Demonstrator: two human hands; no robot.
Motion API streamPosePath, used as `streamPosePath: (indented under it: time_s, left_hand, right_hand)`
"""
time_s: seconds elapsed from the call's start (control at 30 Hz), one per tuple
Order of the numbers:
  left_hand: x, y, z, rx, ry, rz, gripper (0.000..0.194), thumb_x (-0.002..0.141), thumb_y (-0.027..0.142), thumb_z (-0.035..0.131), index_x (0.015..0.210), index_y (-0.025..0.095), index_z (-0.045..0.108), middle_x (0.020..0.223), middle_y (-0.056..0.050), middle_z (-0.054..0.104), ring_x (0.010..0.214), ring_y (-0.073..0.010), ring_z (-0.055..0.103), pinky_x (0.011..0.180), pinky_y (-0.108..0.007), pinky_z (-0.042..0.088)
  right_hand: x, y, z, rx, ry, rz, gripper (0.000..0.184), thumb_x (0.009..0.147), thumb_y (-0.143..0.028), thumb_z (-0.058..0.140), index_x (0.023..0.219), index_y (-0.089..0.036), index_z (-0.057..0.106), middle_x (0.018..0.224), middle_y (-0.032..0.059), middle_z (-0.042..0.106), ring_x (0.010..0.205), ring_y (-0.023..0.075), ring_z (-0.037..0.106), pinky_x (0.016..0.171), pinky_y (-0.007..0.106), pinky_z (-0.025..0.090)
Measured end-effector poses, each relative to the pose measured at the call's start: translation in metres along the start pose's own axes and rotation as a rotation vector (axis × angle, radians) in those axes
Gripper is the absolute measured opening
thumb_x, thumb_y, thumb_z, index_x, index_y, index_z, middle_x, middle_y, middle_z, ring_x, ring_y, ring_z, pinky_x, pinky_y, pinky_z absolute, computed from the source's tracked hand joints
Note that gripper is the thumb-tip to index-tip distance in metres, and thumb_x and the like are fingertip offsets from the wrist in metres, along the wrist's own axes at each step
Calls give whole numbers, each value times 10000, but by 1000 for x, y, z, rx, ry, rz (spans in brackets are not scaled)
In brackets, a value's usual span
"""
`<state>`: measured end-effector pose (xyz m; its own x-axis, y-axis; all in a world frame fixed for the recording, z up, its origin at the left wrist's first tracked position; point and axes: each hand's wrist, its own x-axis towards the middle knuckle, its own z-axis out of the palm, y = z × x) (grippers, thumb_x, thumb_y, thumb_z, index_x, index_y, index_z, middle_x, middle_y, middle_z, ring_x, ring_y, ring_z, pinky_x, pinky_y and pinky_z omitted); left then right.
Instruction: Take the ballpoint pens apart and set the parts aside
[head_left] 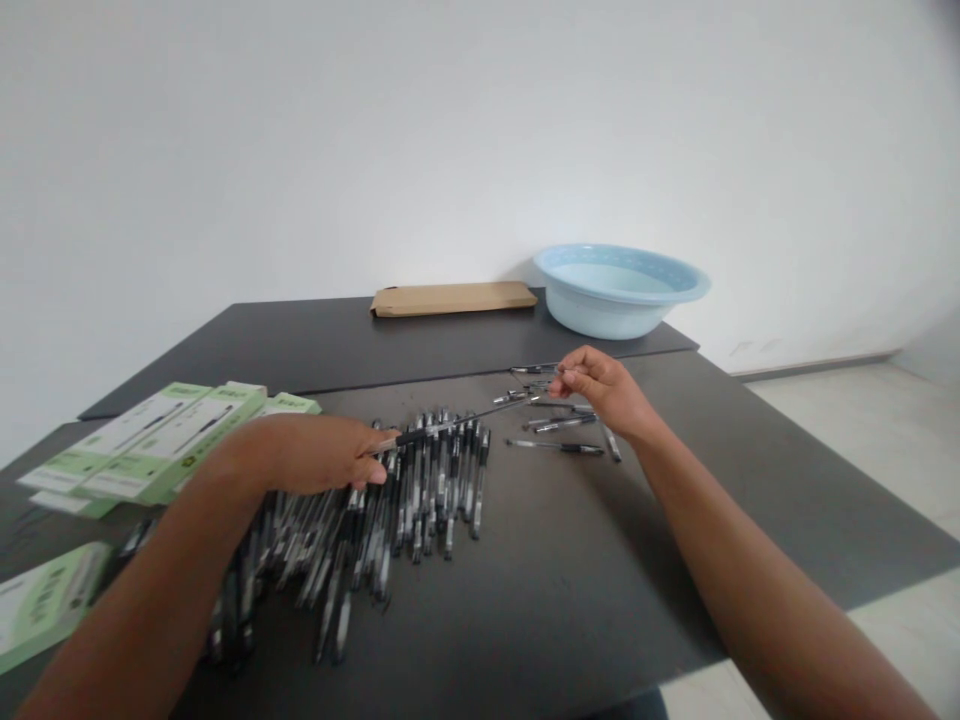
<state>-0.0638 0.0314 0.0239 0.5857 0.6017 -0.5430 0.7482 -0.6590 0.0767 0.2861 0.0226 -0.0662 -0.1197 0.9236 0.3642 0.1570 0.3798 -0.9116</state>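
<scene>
My left hand point(337, 455) pinches the clear barrel of a gel pen point(409, 437) with a black grip. A thin, dark pen refill point(491, 409) sticks out of that pen and slants up to the right. At its far end, my right hand point(592, 385) is closed, thumb against fingers; the exact hold is partly hidden. Below and beside my left hand lies a large pile of gel pens point(442, 480), many side by side. Under my right hand, several more pens point(566, 423) lie loosely scattered on the dark table point(525, 570).
Green-and-white pen boxes point(161, 435) are stacked at the left, with another box point(49, 600) nearer me. Behind, a flat brown cardboard piece point(454, 298) lies beside a light blue basin point(615, 315). A white wall point(375, 140) rises beyond the tables.
</scene>
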Motion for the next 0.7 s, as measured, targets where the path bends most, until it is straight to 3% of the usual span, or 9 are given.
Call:
streamPosePath:
  time_s: [0.17, 0.37, 0.7]
  left_hand:
    - [-1, 3, -5, -143, -85, 38, 427, 865, 430, 387, 1102, 169, 628, 901, -78, 726, 789, -229, 658, 711, -296, 488]
    - [1, 0, -4, -166, -93, 60, 328, 839, 398, 387, 845, 160, 612, 828, -94, 702, 732, -223, 650, 645, -276, 472]
    - [5, -2, -2, -205, -108, 92, 291, 838, 385, 382, 807, 169, 575, 811, -85, 683, 716, -215, 628, 633, -270, 453]
  right_hand:
    - [-4, -14, 20, 171, -69, -1, 294, 804, -413, 635, 927, -202, 471, 758, 16, 683, 676, 145, 640, 669, 297, 490]
    - [-5, -14, 22, 268, -104, 21, 291, 796, -380, 660, 907, -198, 462, 785, 29, 703, 684, 163, 666, 668, 317, 521]
    - [-11, -22, 28, 276, -194, 6, 190, 823, -301, 643, 888, -184, 508, 776, 35, 702, 631, 142, 654, 601, 280, 516]
